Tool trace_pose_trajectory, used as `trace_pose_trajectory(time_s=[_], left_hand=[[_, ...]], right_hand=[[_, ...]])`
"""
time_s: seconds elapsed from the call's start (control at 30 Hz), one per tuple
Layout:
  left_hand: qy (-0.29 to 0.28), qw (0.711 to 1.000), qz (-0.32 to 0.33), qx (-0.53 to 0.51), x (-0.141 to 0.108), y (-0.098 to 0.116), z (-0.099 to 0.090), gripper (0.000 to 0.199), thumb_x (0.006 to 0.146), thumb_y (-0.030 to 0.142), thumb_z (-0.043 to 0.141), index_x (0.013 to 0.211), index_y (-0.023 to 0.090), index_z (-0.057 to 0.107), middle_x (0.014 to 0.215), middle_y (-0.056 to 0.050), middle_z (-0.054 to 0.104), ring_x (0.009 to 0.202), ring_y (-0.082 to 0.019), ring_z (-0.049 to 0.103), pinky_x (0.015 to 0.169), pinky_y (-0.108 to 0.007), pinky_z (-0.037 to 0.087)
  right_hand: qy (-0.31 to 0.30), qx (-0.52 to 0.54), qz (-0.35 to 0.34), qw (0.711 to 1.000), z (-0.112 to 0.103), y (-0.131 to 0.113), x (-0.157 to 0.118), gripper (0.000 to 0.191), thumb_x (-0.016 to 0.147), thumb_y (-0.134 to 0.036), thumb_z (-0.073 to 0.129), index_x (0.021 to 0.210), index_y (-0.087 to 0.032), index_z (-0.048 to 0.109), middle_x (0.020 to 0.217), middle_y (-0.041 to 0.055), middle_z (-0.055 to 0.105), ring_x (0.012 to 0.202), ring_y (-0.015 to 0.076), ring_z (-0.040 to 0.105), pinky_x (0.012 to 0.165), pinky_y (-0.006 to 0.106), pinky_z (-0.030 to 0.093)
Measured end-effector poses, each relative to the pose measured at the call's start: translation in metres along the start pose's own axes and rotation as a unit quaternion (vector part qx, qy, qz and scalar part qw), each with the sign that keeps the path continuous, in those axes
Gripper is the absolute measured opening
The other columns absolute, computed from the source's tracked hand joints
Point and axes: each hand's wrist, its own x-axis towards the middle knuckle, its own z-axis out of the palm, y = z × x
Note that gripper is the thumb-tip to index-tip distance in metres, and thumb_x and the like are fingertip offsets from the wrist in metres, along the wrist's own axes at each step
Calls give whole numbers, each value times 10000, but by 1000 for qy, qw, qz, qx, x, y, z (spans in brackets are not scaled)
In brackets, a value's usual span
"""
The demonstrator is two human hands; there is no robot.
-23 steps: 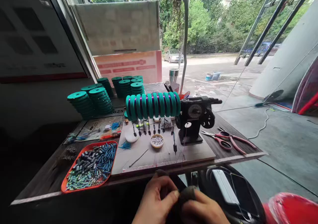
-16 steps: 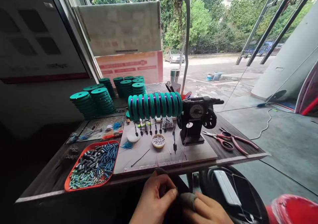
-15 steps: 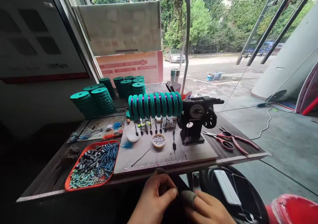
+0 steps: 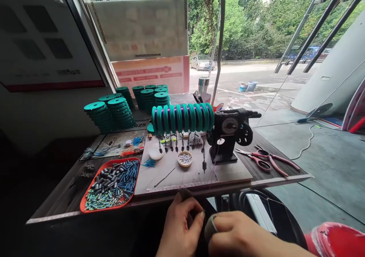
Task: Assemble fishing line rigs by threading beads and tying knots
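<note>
Below the table's front edge, my left hand [image 4: 185, 224] is closed with thumb and forefinger pinched together; what lies between the tips is too small to make out. Beside it on the right is my right hand [image 4: 232, 232], its fingers curled in, a dark cover on one finger. Anything inside that hand is hidden. Above them, a row of teal spools [image 4: 182, 118] wound with purple line sits on the shaft of a black hand-cranked winder [image 4: 229, 135]. Small dark weights [image 4: 204, 166] dangle from the spools. A thin line [image 4: 216, 169] runs down near the winder toward my hands.
On the left is a red tray [image 4: 82, 205] of dark cylinders and blue and green pieces. A small bowl [image 4: 184, 159] of pale beads stands mid-table. Scissors [image 4: 261, 164] and pliers [image 4: 281, 165] lie right; stacked teal spools [image 4: 110, 112] stand behind.
My right hand has risen slightly and turned, with more of its back and forearm showing. My left hand keeps its pinch. The whole view has shifted a little.
</note>
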Motion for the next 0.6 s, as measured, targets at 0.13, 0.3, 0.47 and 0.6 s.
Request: trace_pose_trajectory(time_s=[0.13, 0.3, 0.47, 0.6], left_hand=[[33, 997, 43, -58, -5, -6, 5, 169, 757, 283, 539, 648, 169, 601, 751, -55, 551, 709, -202, 511, 618, -276, 375], [84, 988, 40, -127, -5, -11, 2, 184, 803, 306, 518, 747, 174, 634, 822, -55, 546, 744, -203, 541, 645, -278, 413], [114, 978, 27, -175, -2, -15, -3, 165, 792, 294, 556, 823, 166, 655, 799, -44, 558, 739, -197, 557, 634, -268, 427], [128, 979, 35, -153, -1, -11, -6, 210, 812, 327, 539, 891, 171, 657, 792, -41, 566, 692, -181, 556, 589, -254, 420]], right_hand=[[4, 256, 149, 955, -34, -9, 28, 93, 754, -77, 573, 706, -153, 597, 705, -16, 587, 639, 73, 529, 618, 145, 412], [-14, 458, 261, 849, -43, 7, 65, 137, 718, -264, 633, 712, -148, 562, 488, -83, 450, 367, 35, 344, 352, 150, 274], [-32, 449, 254, 856, -38, 9, 82, 155, 694, -268, 654, 686, -135, 576, 519, -61, 510, 412, 40, 386, 386, 156, 282], [-55, 418, 235, 876, -37, 5, 90, 50, 670, -171, 637, 668, -129, 610, 634, -17, 613, 590, 88, 531, 541, 176, 382]])
